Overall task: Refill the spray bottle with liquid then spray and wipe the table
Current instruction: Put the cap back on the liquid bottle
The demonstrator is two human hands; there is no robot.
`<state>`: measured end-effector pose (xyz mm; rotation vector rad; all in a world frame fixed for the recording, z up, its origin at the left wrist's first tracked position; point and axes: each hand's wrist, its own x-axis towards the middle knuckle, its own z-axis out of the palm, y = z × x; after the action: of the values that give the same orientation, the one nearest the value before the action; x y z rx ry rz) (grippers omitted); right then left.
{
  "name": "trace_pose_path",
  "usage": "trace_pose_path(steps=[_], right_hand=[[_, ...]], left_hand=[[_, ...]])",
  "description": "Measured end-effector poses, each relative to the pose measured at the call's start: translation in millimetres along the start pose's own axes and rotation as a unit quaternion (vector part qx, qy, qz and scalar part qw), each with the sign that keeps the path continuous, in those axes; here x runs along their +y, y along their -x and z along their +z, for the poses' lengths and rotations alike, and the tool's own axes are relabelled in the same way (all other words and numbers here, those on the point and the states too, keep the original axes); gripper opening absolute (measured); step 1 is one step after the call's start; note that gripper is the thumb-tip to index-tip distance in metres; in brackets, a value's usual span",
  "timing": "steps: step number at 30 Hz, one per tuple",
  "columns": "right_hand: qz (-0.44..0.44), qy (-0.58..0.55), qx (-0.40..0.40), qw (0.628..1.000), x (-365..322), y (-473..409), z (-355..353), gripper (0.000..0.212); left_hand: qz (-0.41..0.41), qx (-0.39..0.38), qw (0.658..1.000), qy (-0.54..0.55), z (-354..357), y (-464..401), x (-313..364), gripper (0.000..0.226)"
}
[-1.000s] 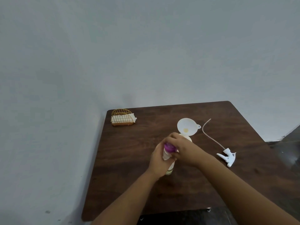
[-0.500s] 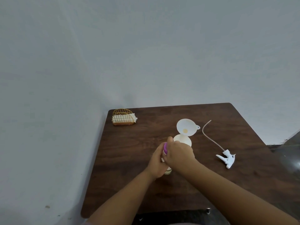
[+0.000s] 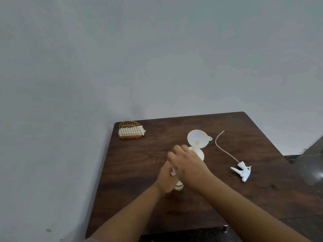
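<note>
Fingers [image 3: 172,157] of right hand [image 3: 187,165] cover refill bottle [image 3: 178,186]; left hand [image 3: 165,179] grips it.

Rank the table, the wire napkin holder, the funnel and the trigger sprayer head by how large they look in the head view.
1. table
2. wire napkin holder
3. funnel and trigger sprayer head: too alike to rank, not counting the sprayer's tube.
</note>
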<state>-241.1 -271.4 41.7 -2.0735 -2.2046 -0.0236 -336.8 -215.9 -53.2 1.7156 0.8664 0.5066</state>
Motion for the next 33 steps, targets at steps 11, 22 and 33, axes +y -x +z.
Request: trace_pose_path(steps=[11, 22, 33], right_hand=[[0.190, -0.032, 0.006, 0.981, 2, -14, 41, 0.037], [0.166, 0.003, 0.008, 0.986, 13, 0, 0, 0.039], [0.146, -0.030, -0.027, 0.988, -3, -13, 31, 0.035]], left_hand=[[-0.004, -0.046, 0.999, 0.003, 0, 1, 2, 0.050], [0.013, -0.009, 0.999, -0.048, -2, -2, 3, 0.051], [-0.001, -0.021, 0.997, -0.070, -4, -2, -4, 0.061]])
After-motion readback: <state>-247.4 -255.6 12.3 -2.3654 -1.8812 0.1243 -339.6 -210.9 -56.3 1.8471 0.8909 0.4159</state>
